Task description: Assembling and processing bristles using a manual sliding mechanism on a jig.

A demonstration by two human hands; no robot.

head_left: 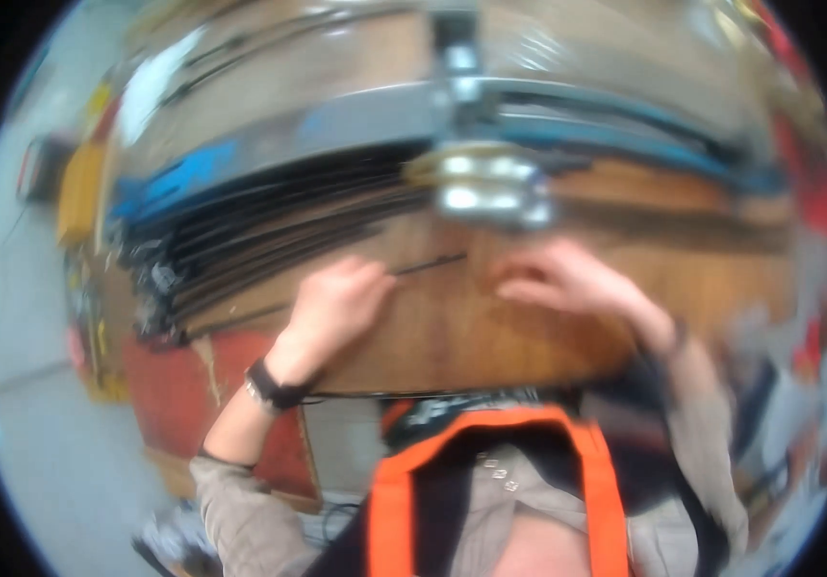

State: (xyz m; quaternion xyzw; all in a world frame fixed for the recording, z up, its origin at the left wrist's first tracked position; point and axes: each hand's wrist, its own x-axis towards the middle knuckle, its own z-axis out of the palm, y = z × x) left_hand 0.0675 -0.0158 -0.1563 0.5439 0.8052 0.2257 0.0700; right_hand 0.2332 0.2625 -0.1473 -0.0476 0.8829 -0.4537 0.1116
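My left hand (344,298) is closed around a thin black rod or cable (432,263). Its free end points right over the wooden tabletop (461,337), toward my right hand. Across a small gap from that tip, my right hand (572,279) is blurred, its fingers loosely bent and apart with nothing visible in them. Beyond my left hand lies a bundle of similar long black pieces (288,216), with dark lumpy ends (158,279) gathered at the left. Shiny metal cylindrical parts (490,197) sit past the space between my hands, too smeared to name.
A grey and blue rail (356,115) crosses the far side of the table, meeting an upright metal post (459,72). At lower left stands a red panel (230,413). Yellow items (81,192) line the left side, beside a pale floor (28,317).
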